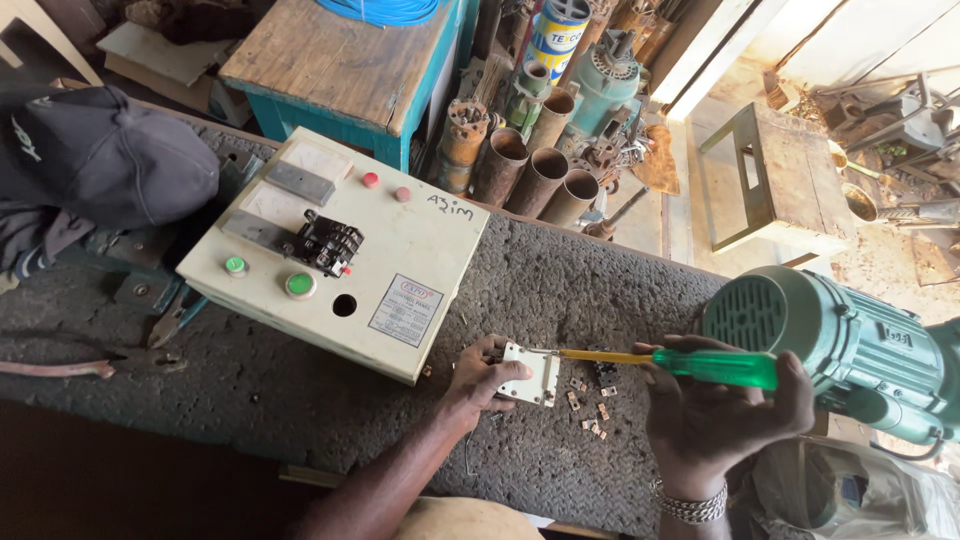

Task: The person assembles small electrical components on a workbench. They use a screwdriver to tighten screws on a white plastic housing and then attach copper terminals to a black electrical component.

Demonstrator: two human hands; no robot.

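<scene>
My left hand (478,384) grips a small white square electrical part (530,377) and steadies it on the dark rough workbench (300,400). My right hand (715,415) holds a screwdriver (690,364) with a green handle and yellow shank. Its tip touches the top edge of the white part. Several small metal contact pieces (592,408) lie scattered on the bench between the two hands.
A cream control panel box (340,255) with buttons and a black contactor lies to the left. A green electric motor (850,345) sits at the right. A dark cap (100,155) rests at far left. Rusty pipes (530,170) and a wooden table (350,60) stand behind.
</scene>
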